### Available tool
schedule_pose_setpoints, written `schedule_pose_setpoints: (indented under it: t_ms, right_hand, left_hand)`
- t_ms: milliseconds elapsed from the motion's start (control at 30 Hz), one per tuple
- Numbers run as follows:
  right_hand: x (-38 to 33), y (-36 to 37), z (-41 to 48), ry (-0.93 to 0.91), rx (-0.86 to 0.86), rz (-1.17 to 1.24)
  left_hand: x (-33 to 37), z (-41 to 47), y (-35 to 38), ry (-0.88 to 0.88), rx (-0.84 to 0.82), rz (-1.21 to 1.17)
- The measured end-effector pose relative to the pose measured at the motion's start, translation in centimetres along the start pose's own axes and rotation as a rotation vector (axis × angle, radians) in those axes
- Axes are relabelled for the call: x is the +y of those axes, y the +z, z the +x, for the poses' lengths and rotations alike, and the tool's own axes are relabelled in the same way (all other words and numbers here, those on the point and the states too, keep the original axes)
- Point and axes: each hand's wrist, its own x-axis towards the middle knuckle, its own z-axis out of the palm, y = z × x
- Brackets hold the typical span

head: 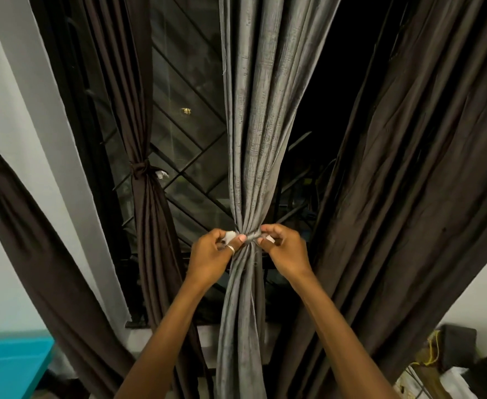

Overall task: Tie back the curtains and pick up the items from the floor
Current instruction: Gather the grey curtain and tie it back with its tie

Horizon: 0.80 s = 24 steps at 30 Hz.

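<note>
Fingers of left hand and right hand pinch white tie round grey curtain before window grille.

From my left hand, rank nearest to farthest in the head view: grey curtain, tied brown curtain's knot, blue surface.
1. grey curtain, centre, its tie pinched by the left hand.
2. brown curtain's knot, up left.
3. blue surface, bottom left corner.

arms: bare, no sleeves | left hand: silver ring
</note>
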Motion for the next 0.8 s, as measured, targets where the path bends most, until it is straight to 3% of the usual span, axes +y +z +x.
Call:
schedule_pose_setpoints:
  t_ms: [200,300,533,700,800]
  right_hand:
    - [0.3,-1.9,0.1,-0.076,0.088,-0.086]
    - [0.6,-2.0,0.1,-0.085,0.073,-0.083]
    - [1.5,-1.4,-0.2,-0.116,-0.004,-0.081]
    - [2.1,-1.0,-0.6,-0.024,-0.043,0.003]
    - [2.2,-1.3,-0.3,0.022,-0.069,0.003]
  left_hand:
    - [0.3,-0.1,-0.8,0.105,0.077,0.207]
    - [0.0,-0.2,-0.6,0.118,0.115,0.190]
    - [0.4,-1.6,0.6,0.054,0.148,0.228]
    - [0.8,-2.6,2.0,-0.086,0.110,0.068]
    - [-0.3,-2.4,2.9,-0.169,0.083,0.114]
